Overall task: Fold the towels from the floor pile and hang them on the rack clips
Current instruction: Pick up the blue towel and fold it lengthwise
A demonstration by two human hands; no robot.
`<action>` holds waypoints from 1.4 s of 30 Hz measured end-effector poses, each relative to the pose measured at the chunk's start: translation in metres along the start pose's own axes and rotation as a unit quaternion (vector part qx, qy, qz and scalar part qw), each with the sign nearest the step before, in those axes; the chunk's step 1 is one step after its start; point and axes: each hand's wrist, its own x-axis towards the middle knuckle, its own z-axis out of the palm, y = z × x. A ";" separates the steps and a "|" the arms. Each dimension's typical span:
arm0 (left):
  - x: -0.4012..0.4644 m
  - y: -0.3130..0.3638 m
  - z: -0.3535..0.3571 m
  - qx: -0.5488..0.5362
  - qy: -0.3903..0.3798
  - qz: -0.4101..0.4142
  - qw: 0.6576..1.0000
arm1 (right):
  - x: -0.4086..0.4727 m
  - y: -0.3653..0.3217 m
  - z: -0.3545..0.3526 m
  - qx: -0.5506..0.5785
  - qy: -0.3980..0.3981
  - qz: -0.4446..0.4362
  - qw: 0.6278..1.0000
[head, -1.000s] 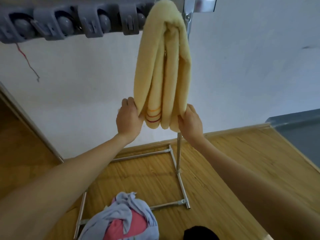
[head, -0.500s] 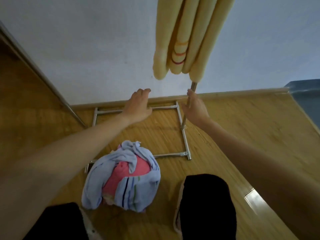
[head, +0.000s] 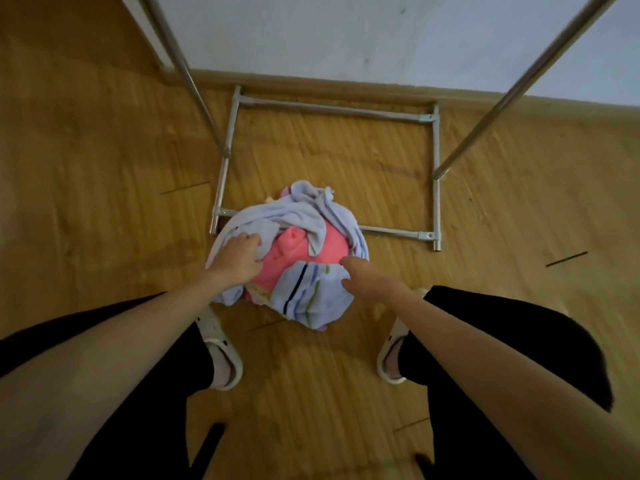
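Wooden floor [head: 346, 393]; both hands' grips touch the towel pile [head: 304, 299].

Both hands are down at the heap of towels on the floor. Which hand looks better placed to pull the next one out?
Probably the left hand: its fingers already curl into the light blue towel on top of the pile. The right hand only touches the edge of the striped towel, which lies lower at the front.

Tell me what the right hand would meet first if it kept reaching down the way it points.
Most likely the striped light-blue towel on the floor pile: the right hand already looks to be at its edge, though depth is unclear.
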 end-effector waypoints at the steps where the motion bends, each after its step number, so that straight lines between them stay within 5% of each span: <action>1: 0.000 -0.005 0.011 -0.025 -0.014 0.002 1.000 | 0.008 -0.003 0.009 -0.007 -0.002 -0.005 1.000; 6: 0.006 -0.013 0.074 -0.139 -0.052 -0.017 0.989 | 0.040 -0.022 0.045 0.013 0.061 -0.055 0.997; 15: 0.008 -0.006 0.118 -0.174 0.039 -0.049 0.983 | 0.068 -0.039 0.077 -0.041 0.178 -0.063 0.981; 20: 0.000 -0.010 0.120 -0.251 0.006 -0.037 0.967 | 0.045 -0.040 0.058 0.081 0.190 -0.103 0.973; 26: -0.032 0.016 0.092 -0.340 -0.018 0.000 0.940 | 0.006 -0.042 0.019 0.251 0.191 -0.065 0.947; 31: -0.059 0.039 0.050 -0.332 0.064 0.046 0.940 | -0.048 -0.053 -0.008 0.278 0.207 -0.096 0.933; 42: -0.165 0.118 -0.048 -0.315 0.184 0.153 0.919 | -0.195 -0.116 -0.087 0.349 0.410 -0.217 0.814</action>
